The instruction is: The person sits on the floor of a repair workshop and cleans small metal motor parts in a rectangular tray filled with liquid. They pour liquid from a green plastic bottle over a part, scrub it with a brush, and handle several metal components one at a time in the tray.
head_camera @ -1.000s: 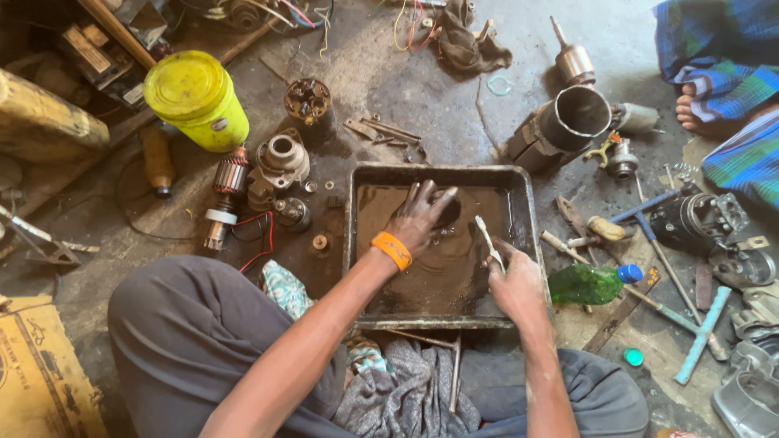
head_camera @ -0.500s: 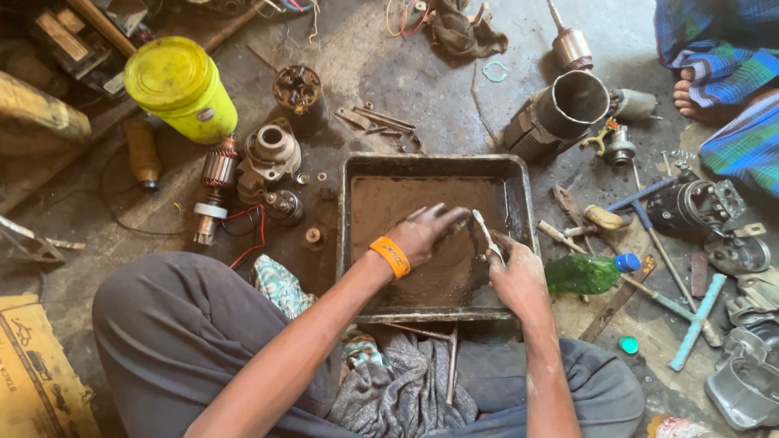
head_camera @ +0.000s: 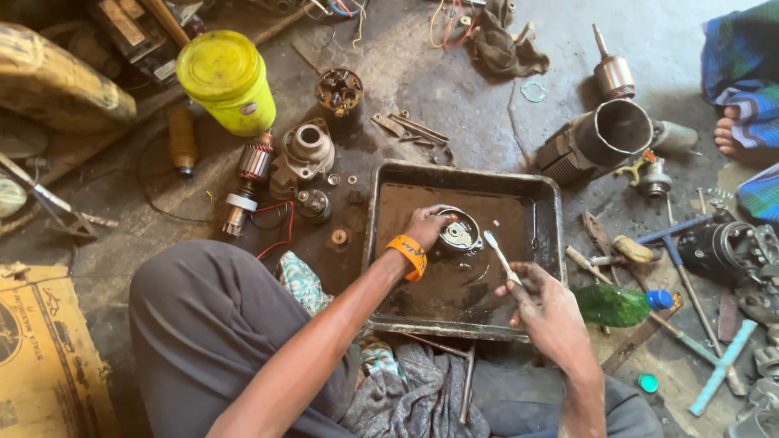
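The left hand [head_camera: 423, 222], with an orange wristband [head_camera: 407, 255], is closed around a round metal part [head_camera: 459, 233], holding it over the dark liquid in the black tray [head_camera: 545, 193]; the right hand [head_camera: 545, 307] grips a toothbrush [head_camera: 501, 255], bristles up just beside the part. The tray sits on the floor, a green bottle [head_camera: 618, 304] lying to its right; a yellow jar [head_camera: 224, 80] stands well apart at upper left.

Yellow tub [head_camera: 223, 79], orange wristband [head_camera: 408, 253], green bottle [head_camera: 613, 304], blue-checked cloth [head_camera: 742, 69].
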The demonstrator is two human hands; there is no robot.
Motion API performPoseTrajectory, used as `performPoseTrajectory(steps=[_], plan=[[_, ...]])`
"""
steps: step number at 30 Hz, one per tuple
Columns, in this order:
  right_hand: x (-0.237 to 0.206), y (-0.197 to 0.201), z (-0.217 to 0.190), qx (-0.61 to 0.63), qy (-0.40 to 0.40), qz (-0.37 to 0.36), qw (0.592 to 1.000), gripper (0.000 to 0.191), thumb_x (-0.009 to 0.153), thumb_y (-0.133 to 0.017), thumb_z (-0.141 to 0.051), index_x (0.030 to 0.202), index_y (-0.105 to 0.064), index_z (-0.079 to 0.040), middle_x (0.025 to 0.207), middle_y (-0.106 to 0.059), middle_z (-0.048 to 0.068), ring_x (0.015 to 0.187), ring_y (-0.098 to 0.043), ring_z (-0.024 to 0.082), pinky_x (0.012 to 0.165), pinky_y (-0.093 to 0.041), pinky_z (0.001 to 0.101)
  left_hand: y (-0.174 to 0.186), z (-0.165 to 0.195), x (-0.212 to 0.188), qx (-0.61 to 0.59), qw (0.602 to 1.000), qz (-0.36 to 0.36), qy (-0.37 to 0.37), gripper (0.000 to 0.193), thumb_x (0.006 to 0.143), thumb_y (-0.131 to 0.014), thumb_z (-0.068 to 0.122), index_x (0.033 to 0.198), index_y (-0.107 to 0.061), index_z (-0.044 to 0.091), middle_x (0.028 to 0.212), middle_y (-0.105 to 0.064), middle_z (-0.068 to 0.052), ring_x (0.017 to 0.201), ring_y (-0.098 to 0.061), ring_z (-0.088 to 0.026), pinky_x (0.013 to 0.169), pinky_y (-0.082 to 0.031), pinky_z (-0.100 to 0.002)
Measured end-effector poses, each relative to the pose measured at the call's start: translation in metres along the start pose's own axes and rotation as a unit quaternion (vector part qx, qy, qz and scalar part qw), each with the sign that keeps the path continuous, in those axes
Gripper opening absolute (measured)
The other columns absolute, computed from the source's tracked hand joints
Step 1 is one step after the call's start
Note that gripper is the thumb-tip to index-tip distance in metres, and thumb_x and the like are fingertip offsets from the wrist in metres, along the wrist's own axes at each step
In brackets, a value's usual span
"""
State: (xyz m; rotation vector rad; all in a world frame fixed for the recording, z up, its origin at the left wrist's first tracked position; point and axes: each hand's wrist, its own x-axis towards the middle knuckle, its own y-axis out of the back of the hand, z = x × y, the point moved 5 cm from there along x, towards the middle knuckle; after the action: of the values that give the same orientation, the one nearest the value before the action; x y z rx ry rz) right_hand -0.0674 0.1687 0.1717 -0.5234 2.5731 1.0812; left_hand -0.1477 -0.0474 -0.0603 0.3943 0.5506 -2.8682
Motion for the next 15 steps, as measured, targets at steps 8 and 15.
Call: performPoseTrajectory(steps=[8,15], plan=[[0.009,-0.037,-0.024,-0.193,0.068,0.051,0.977,0.027,0.098,-0.061,-0.022,0.118,-0.074,-0.008,0.086,-0.077,0.016,0.068,-0.075,0.026,0.068,-0.060,0.0398,-0.020,0.024,-0.039,-0.087,0.994,-0.019,0.058,0.043,0.099,-0.060,0.040,0.101,-0.077,0.000,0.085,-0.077,-0.009,0.071,-0.071,-0.014,0.067,-0.057,-0.029],[-0.014,-0.054,-0.044,-0.161,0.107,0.076,0.978,0.039,0.097,-0.062,-0.019,0.134,-0.066,-0.009,0.082,-0.072,0.023,0.074,-0.071,0.039,0.071,-0.055,0.0486,-0.037,0.058,-0.066,-0.285,0.949,-0.068,0.114,0.046,0.101,-0.053,0.044,0.090,-0.071,0.002,0.082,-0.076,-0.017,0.068,-0.074,-0.025,0.065,-0.062,-0.036]])
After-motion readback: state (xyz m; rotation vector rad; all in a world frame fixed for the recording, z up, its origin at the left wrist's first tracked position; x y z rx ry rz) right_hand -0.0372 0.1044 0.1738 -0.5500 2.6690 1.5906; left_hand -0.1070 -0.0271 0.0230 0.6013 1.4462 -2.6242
